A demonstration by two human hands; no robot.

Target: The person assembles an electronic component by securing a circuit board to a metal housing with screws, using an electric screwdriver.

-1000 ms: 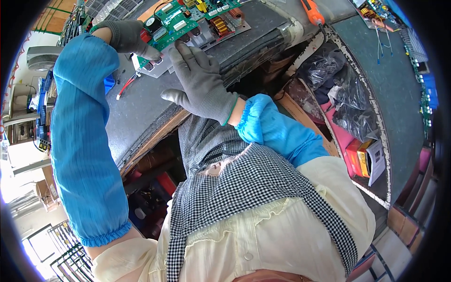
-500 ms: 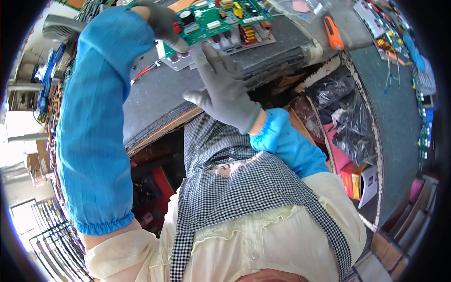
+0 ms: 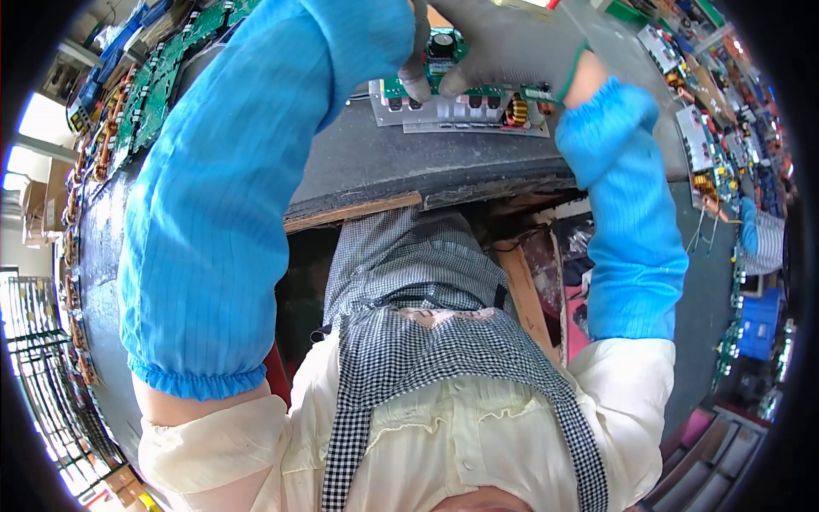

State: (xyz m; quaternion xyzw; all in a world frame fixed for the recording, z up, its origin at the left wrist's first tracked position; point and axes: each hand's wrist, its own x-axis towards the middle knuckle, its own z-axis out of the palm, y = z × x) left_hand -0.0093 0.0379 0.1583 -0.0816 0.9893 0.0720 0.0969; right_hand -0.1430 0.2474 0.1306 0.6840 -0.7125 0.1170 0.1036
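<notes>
A green circuit board (image 3: 393, 88) lies near the top of the view, mounted on silver metal plates (image 3: 473, 128). On it are a round black capacitor (image 3: 442, 43) and a copper-wound coil (image 3: 518, 112). My left hand (image 3: 416, 61), in a grey glove, has its thumb down on the board's near side. Over the right part of the board bends my right hand (image 3: 512, 49), also gloved in grey, its thumb beside the left one. Both hands appear closed on the board; most of their fingers are hidden or cut off by the upper edge.
The dark worktop (image 3: 367, 158) has a worn wooden front edge (image 3: 354, 213). More green boards (image 3: 158, 94) stand in a row at the far left. Other assemblies with metal plates (image 3: 699, 141) line the right side. A blue bin (image 3: 758, 327) is at the far right.
My right hand has moved up from the bench's front edge onto the board, its arm now stretched forward. My left hand has shifted right. The orange-handled tool no longer shows.
</notes>
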